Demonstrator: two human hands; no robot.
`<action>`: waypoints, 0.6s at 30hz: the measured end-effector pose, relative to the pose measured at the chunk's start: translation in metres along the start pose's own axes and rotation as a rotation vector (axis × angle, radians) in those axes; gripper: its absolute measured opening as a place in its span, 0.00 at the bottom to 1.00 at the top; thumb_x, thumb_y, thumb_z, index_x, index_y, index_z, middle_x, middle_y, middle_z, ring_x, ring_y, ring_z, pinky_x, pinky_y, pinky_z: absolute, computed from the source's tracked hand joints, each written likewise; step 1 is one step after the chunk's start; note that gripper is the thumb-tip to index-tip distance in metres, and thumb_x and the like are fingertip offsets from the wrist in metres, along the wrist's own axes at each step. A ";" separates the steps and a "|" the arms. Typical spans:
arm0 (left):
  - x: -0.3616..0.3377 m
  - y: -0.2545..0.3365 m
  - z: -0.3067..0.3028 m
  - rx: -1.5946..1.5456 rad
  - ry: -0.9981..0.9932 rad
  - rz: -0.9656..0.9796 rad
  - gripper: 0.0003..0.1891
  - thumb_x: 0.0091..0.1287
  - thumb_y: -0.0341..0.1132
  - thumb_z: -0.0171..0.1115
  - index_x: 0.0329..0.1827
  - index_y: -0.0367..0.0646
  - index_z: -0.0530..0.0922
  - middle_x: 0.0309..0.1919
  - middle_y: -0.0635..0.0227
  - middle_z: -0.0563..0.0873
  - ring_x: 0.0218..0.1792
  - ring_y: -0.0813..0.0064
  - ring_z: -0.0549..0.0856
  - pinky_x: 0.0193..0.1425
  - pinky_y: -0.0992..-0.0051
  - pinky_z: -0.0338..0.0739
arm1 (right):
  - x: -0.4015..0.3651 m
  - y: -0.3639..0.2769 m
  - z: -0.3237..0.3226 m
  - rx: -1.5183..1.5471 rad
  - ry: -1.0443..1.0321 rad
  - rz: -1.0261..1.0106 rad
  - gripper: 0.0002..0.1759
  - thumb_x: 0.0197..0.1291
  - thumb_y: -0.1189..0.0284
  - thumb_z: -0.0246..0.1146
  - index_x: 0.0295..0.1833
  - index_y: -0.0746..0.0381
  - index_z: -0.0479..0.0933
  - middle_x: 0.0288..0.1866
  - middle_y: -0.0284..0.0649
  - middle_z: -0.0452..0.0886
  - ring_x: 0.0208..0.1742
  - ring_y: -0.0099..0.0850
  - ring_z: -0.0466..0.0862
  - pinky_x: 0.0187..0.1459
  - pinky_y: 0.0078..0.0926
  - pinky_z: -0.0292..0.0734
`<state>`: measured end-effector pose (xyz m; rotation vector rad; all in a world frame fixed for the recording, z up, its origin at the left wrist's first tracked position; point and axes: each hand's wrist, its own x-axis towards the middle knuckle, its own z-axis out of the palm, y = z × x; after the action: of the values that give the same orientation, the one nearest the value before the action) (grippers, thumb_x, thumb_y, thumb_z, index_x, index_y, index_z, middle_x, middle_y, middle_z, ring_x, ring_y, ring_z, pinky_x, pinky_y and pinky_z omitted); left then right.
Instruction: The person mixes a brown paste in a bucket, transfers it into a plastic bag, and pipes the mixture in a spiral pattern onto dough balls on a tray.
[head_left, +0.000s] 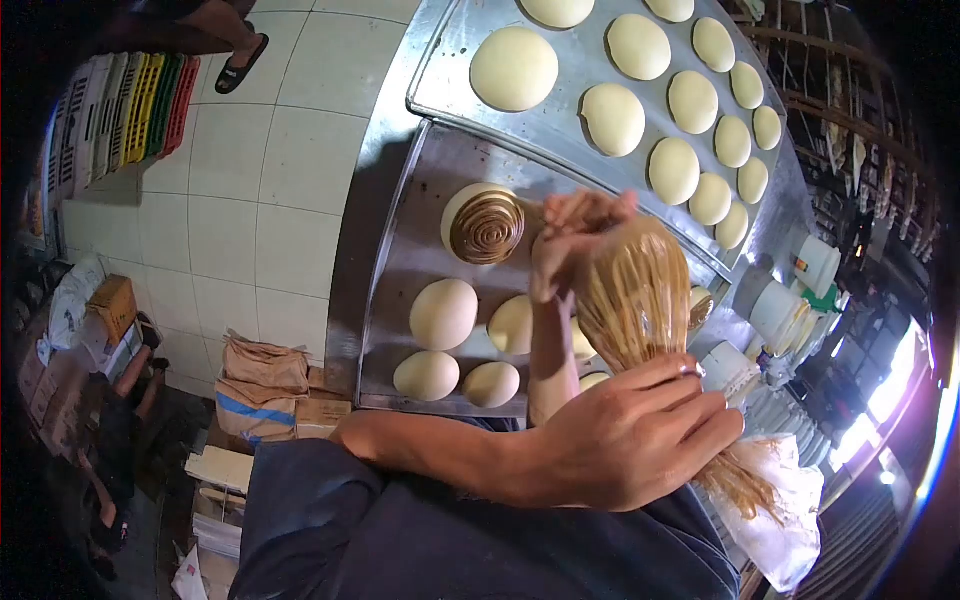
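Note:
My left hand, coming in from the left, is closed around the gathered neck of a clear piping bag full of brown filling. The bag's loose tail hangs out below the fist. Farther away, my right hand is slightly blurred, its fingers bent around the bag's lower end; the tip is mostly hidden. Beside it, a round dough bun carries a brown spiral on top. Several plain buns lie on the same metal tray, some partly covered by my arm and the bag.
A second metal tray with rows of pale buns adjoins at the back. Stacked crates, paper sacks and a person's sandalled foot are on the left. White plastic lies at lower right, with containers above.

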<state>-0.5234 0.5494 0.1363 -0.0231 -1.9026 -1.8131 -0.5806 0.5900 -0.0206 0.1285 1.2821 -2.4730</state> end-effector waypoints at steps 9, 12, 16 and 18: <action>-0.003 0.043 0.002 -0.158 -0.083 0.082 0.15 0.53 0.35 0.61 0.41 0.35 0.75 0.41 0.57 0.81 0.42 0.61 0.83 0.53 0.63 0.78 | -0.050 -0.029 0.027 -0.327 0.037 -0.208 0.16 0.73 0.58 0.51 0.50 0.59 0.63 0.31 0.38 0.74 0.35 0.33 0.79 0.45 0.38 0.80; -0.003 0.047 0.025 0.120 0.060 0.286 0.14 0.60 0.37 0.55 0.42 0.35 0.75 0.45 0.55 0.79 0.47 0.60 0.82 0.58 0.62 0.73 | -0.063 -0.075 0.033 -0.433 0.095 -0.235 0.17 0.72 0.65 0.54 0.56 0.62 0.59 0.31 0.43 0.78 0.34 0.37 0.83 0.45 0.39 0.82; -0.036 0.027 0.032 0.207 0.070 0.246 0.13 0.60 0.38 0.57 0.40 0.36 0.75 0.41 0.59 0.80 0.41 0.64 0.83 0.48 0.65 0.76 | -0.085 -0.069 -0.005 -0.489 -0.028 0.096 0.11 0.71 0.65 0.55 0.49 0.61 0.67 0.26 0.38 0.74 0.30 0.33 0.79 0.49 0.42 0.79; -0.055 0.029 0.033 0.203 0.096 0.157 0.10 0.57 0.36 0.59 0.36 0.40 0.72 0.32 0.64 0.80 0.31 0.67 0.82 0.37 0.68 0.77 | -0.110 -0.041 -0.008 -0.493 -0.095 0.099 0.10 0.71 0.66 0.54 0.41 0.61 0.69 0.24 0.37 0.73 0.28 0.32 0.78 0.50 0.41 0.79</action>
<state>-0.4766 0.6020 0.1441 -0.0144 -1.9496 -1.4872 -0.4929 0.6470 0.0328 -0.0481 1.7475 -1.9868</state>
